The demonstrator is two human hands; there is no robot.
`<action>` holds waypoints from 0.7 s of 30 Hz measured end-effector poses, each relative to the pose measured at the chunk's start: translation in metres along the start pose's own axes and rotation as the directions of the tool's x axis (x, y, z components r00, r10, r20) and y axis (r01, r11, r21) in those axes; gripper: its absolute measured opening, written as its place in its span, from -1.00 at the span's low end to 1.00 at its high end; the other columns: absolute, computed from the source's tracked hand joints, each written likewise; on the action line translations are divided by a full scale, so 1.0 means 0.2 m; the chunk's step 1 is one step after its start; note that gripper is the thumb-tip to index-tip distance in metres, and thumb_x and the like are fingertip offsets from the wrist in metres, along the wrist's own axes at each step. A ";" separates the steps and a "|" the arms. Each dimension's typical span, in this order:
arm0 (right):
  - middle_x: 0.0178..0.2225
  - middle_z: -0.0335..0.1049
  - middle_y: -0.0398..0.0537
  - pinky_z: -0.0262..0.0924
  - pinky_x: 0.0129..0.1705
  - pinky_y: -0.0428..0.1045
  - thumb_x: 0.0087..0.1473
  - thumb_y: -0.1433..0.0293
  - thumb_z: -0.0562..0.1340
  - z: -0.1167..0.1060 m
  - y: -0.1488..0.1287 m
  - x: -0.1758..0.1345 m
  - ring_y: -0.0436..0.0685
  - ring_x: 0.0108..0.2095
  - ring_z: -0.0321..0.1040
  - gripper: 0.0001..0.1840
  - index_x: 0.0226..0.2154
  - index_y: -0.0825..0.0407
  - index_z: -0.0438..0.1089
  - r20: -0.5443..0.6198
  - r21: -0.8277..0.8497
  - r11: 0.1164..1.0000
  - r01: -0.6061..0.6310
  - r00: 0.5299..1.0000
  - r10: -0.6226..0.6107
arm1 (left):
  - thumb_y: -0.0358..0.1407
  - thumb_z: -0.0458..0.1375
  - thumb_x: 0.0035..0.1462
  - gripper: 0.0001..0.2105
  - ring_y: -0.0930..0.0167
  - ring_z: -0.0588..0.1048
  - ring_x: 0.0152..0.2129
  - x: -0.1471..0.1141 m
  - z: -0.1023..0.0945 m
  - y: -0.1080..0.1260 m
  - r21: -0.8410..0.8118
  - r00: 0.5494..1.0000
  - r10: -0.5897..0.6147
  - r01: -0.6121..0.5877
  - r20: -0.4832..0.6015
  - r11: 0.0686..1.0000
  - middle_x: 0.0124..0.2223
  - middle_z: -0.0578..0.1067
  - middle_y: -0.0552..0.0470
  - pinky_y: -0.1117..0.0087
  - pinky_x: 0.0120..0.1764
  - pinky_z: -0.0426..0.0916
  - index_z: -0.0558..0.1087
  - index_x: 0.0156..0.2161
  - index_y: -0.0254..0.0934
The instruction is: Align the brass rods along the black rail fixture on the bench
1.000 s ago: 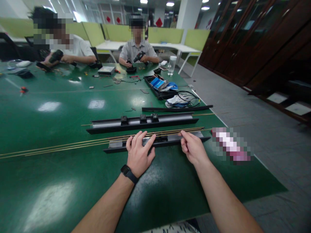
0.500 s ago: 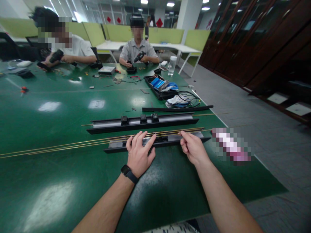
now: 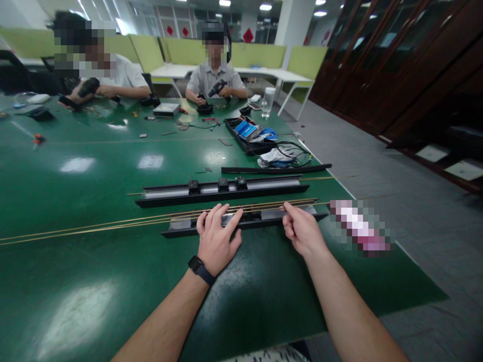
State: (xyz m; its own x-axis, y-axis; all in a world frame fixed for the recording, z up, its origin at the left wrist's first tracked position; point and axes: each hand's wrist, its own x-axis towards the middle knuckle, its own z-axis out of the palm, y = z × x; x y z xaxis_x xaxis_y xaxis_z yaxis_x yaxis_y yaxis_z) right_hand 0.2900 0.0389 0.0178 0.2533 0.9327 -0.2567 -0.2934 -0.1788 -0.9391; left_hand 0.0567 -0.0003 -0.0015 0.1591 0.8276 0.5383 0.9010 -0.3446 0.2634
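Several thin brass-coloured rods [image 3: 113, 224] lie lengthwise over the near black rail [image 3: 271, 221], running well past its left end. My left hand [image 3: 217, 236], with a dark watch on its wrist, rests spread over the rods and the rail's middle. With thumb and forefinger closed, my right hand [image 3: 302, 229] pinches one rod near the rail's right end. The pinched spot is partly hidden by the fingers. Behind lies a second black rail [image 3: 222, 195] with a pale inner face, three small black blocks and thin rods sticking out at its ends.
A narrow black strip [image 3: 275, 169] lies farther back, before a black tray [image 3: 245, 141] with blue items, gloves [image 3: 283, 155] and cables. A blurred pink item [image 3: 358, 226] lies right, near the table edge. Across the table, two people hold power drills [image 3: 218, 88].
My right hand has shifted slightly to the right along the rods, still pinching. My left hand stays in place over the rail.
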 end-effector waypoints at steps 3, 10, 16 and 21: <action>-0.68 0.31 -0.21 -0.27 -0.80 -0.21 -0.06 0.11 0.46 0.01 0.00 -0.01 -0.14 -0.81 0.01 -0.57 -0.32 0.12 0.46 0.062 -0.026 1.000 -0.010 0.998 0.012 | -0.23 0.19 0.22 -0.55 0.15 0.25 0.28 0.00 0.01 0.00 -0.002 1.000 -0.003 0.003 0.004 1.000 0.28 0.35 -0.10 -0.04 0.29 -0.07 0.40 0.22 0.05; -0.69 0.27 -0.24 -0.25 -0.81 -0.21 -0.08 0.16 0.47 0.02 -0.01 -0.02 -0.15 -0.81 -0.01 -0.62 -0.37 0.10 0.45 0.015 0.011 1.000 -0.008 1.000 0.008 | -0.24 0.18 0.22 -0.55 0.15 0.26 0.28 0.00 0.00 0.00 0.000 1.000 0.002 -0.002 0.001 1.000 0.28 0.36 -0.11 -0.04 0.30 -0.06 0.40 0.21 0.04; -0.71 0.24 -0.25 -0.25 -0.82 -0.21 -0.07 0.18 0.45 0.01 -0.02 -0.01 -0.14 -0.82 -0.01 -0.65 -0.41 0.08 0.42 -0.046 0.023 1.000 0.001 0.999 0.000 | -0.25 0.20 0.21 -0.55 0.14 0.27 0.27 0.00 0.00 0.00 -0.003 1.000 0.005 -0.005 -0.008 1.000 0.27 0.37 -0.12 -0.04 0.30 -0.05 0.42 0.20 0.03; -0.71 0.24 -0.25 -0.24 -0.82 -0.21 -0.05 0.18 0.45 0.00 -0.02 0.00 -0.14 -0.82 0.00 -0.66 -0.40 0.08 0.42 -0.076 0.020 1.000 0.002 0.997 -0.001 | -0.25 0.19 0.21 -0.55 0.14 0.27 0.27 0.00 0.00 0.00 -0.011 1.000 0.007 -0.007 -0.008 1.000 0.27 0.37 -0.12 -0.03 0.30 -0.05 0.41 0.21 0.03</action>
State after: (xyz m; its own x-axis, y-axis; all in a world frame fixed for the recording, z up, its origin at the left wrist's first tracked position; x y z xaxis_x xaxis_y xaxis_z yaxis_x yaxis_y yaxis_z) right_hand 0.2909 0.0392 0.0216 0.3231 0.9062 -0.2728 -0.3112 -0.1705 -0.9349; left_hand 0.0562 -0.0001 -0.0010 0.1625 0.8214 0.5467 0.8954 -0.3555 0.2680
